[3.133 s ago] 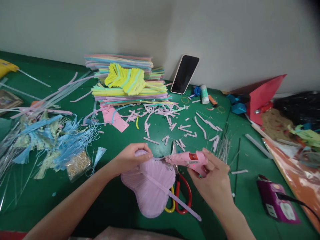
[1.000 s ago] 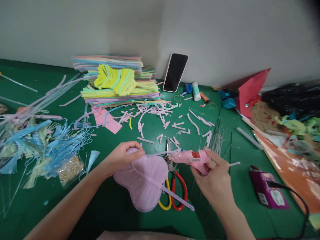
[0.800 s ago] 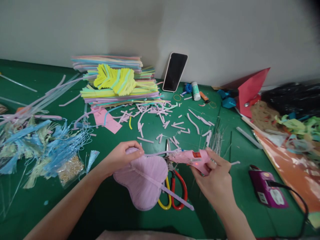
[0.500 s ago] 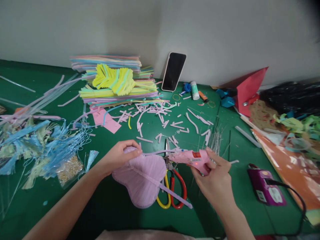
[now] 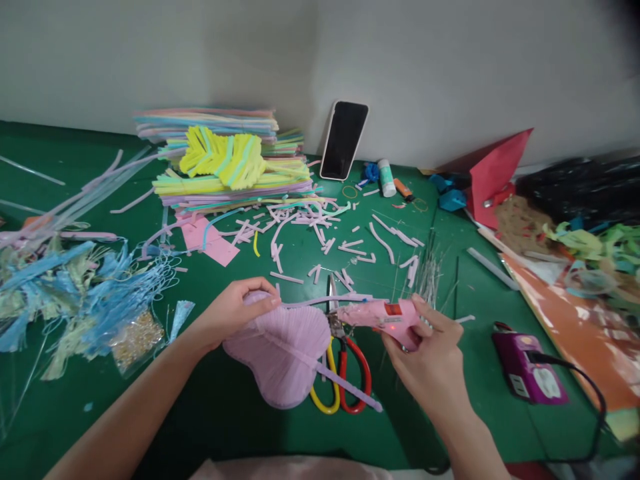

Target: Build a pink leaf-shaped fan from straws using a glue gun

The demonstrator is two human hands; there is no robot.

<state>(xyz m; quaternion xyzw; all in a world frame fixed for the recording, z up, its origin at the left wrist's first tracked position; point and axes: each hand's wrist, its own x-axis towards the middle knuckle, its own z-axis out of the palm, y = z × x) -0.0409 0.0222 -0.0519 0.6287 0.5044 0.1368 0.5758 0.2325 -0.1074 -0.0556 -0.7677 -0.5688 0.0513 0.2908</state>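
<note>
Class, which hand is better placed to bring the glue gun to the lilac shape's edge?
Probably the right hand: it holds the glue gun close to the lilac shape, which the left hand grips.

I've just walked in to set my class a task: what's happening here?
Someone's left hand pinches a lilac lobed piece, while the right hand grips a pink glue gun pointed toward it. A lilac strip runs from the left hand toward the glue gun. Cut lilac bits and a tool with red and yellow handles lie on the green table.
</note>
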